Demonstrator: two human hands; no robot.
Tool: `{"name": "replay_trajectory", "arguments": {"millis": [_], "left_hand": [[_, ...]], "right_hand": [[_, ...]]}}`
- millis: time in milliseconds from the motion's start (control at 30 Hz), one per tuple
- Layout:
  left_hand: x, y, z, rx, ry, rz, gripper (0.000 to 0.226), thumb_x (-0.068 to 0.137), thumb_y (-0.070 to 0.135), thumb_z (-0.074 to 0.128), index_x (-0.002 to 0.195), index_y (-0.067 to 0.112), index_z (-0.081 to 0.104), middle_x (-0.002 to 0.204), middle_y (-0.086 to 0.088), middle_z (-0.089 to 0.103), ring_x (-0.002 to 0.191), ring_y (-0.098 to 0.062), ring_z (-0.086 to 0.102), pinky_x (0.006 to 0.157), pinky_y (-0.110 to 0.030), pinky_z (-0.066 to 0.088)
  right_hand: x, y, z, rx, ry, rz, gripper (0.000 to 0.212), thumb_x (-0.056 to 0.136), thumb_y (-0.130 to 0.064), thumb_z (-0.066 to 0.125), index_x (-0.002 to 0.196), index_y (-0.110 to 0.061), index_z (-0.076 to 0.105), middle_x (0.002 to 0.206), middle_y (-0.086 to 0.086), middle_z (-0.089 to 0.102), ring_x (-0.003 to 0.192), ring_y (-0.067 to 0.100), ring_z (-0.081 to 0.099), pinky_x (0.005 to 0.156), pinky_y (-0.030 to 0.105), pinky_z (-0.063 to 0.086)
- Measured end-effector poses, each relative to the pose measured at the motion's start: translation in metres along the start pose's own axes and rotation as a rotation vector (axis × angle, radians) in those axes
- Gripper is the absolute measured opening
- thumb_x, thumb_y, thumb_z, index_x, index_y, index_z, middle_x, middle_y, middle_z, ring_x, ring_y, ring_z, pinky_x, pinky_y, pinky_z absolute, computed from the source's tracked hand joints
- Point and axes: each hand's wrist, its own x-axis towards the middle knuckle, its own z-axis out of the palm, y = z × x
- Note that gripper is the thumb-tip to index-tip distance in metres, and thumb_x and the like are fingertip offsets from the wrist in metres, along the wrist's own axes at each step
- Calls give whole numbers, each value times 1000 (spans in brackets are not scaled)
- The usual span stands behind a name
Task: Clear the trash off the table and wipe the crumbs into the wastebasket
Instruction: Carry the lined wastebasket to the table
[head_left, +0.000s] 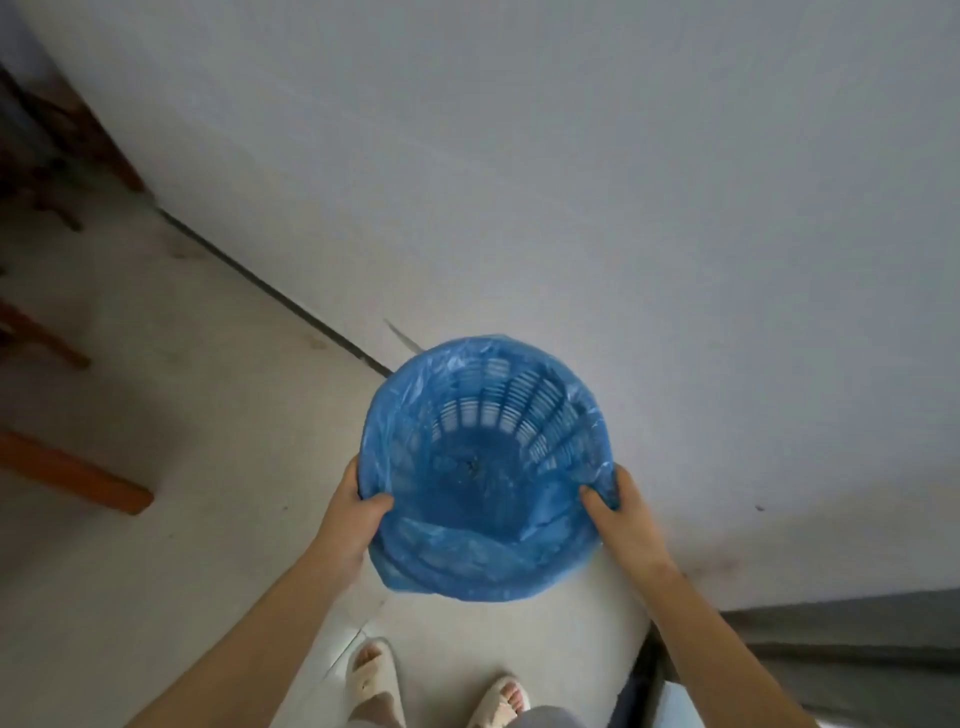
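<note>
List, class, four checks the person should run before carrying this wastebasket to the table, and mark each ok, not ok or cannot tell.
1. Left hand grips the wastebasket rim: ok.
2. Right hand grips the opposite rim: ok.
3. Blue liner bag sits evenly over the rim: not ok, it sags on the near side.
4. Basket has room for trash: ok, only a speck at the bottom.
5. Table within reach: cannot tell, not in view.

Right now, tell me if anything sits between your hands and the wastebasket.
Nothing does. The left hand and right hand already grip the wastebasket at opposite sides of its rim, with only the blue liner under the fingers. The table is not in view.
</note>
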Motion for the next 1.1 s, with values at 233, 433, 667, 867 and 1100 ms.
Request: {"name": "replay_trajectory", "arguments": {"millis": [233,433,667,867,1100], "left_hand": [[-82,0,-163,-322,519,82,61,80,-16,39,96,40,54,100,4,64,87,-18,63,65,-30,52],[-154,-36,-317,-453,753,102,54,79,-12,42,98,35,57,104,-6,66,90,-28,64,72,-38,54],[-224,-70,-488,-665,924,100,59,77,-12,38,114,29,55,102,-8,66,89,-31,64,73,-41,55],[-263,-90,-599,-776,1040,122,64,73,-13,33,122,23,54,104,-13,64,91,-34,60,88,-52,50],[-281,-122,-713,-889,1190,136,65,68,-12,34,122,17,56,107,-18,59,95,-37,53,88,-53,47]], "right_hand": [[-23,-81,173,-97,-447,-224,21,90,-16,55,109,-23,52,100,-7,63,88,4,61,63,12,50],[-92,-108,342,-142,-713,-337,33,89,-23,58,120,-22,47,110,-6,61,95,8,61,75,25,52],[-191,-124,514,-190,-893,-361,34,90,-28,56,122,-28,44,111,-8,58,96,9,61,71,20,52],[-253,-150,632,-260,-1045,-371,38,90,-24,55,126,-22,44,110,-6,60,100,18,62,89,42,54],[-298,-167,774,-306,-1198,-389,32,91,-22,54,120,-25,43,112,0,60,97,19,64,81,39,57]]}}
